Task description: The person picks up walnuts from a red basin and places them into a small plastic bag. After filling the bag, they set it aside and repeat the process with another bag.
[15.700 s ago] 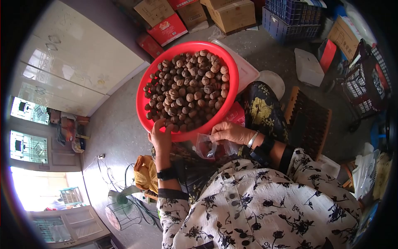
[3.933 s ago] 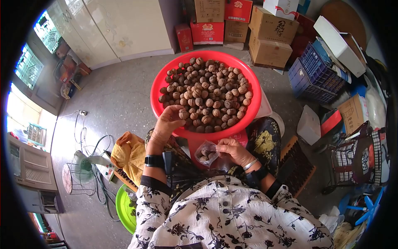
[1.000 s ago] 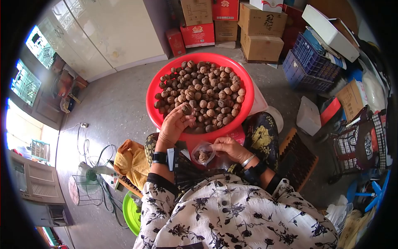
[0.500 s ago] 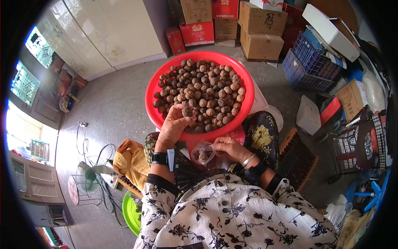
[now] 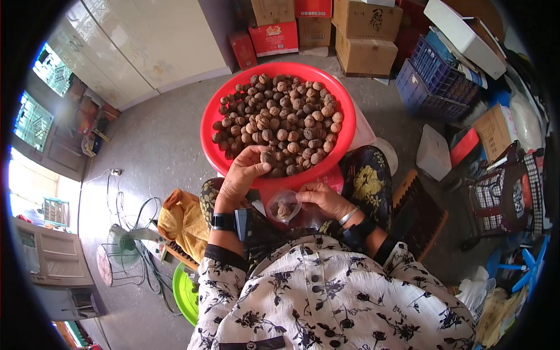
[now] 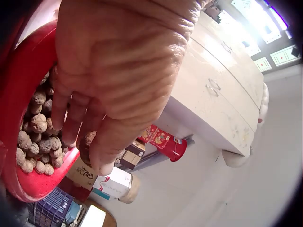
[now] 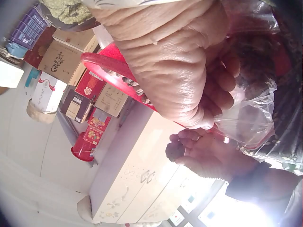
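1. One walnut [image 5: 268,158] sits between the thumb and fingertips of the left hand [image 5: 239,175], which is nearly closed in a light pinch; it is held over the near edge of the red basin [image 5: 349,119], apart from the bag.
2. The right hand [image 5: 324,200] has its fingers bent in, thumb and fingers nipping the edge of a clear plastic bag [image 5: 284,196] – a grip at the side, presumably so the mouth stays unblocked.
3. A few brown nuts [image 5: 283,211] lie low in the bag (how many, the film hides), and their weight probably helps it hang with its mouth upward.
4. The heap of walnuts [image 5: 286,116] fills most of the basin, directly in front of the person – a placement that likely puts the near nuts within easy reach of the left hand, with the bag just beside the near rim.
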`<action>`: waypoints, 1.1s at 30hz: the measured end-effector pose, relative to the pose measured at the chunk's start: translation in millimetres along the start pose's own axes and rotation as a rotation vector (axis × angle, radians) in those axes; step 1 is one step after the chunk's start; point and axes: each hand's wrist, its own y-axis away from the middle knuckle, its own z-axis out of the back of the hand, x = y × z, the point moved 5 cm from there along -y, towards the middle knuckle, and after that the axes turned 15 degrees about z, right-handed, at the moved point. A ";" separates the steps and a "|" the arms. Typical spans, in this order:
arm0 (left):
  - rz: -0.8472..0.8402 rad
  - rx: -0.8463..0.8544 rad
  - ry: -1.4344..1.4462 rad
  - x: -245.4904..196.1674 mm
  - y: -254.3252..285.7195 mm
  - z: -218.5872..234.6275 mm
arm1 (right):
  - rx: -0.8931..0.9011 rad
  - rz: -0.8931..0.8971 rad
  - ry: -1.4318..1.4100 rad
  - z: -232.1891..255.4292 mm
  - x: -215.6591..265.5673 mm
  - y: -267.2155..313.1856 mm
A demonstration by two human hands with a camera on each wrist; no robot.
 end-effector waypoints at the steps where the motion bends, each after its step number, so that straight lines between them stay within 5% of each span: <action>1: 0.005 -0.001 0.000 0.1 4.1 -1.0 | 0.003 -0.005 0.001 -1.1 2.1 0.3; 9: 0.021 0.091 -0.369 2.8 35.9 -14.8 | 0.013 -0.042 -0.013 0.1 -2.7 -0.3; 11: -0.005 0.028 -0.739 -2.2 42.4 -26.2 | -0.021 -0.027 -0.069 1.5 -8.7 -1.8; 17: -0.082 -0.025 -1.208 5.6 42.2 -46.6 | -0.061 -0.049 -0.205 -4.6 -0.6 -0.6; 24: -0.075 0.009 -1.166 -0.9 40.5 -48.0 | -0.041 -0.015 -0.207 -3.4 -1.5 -0.5; 29: 0.065 -0.208 -0.692 4.3 26.4 -21.1 | -0.015 -0.016 -0.126 -2.3 -1.8 -0.1; 33: 0.104 -0.301 -0.801 17.5 -6.8 -3.4 | -0.008 -0.005 -0.107 -2.6 -0.4 0.7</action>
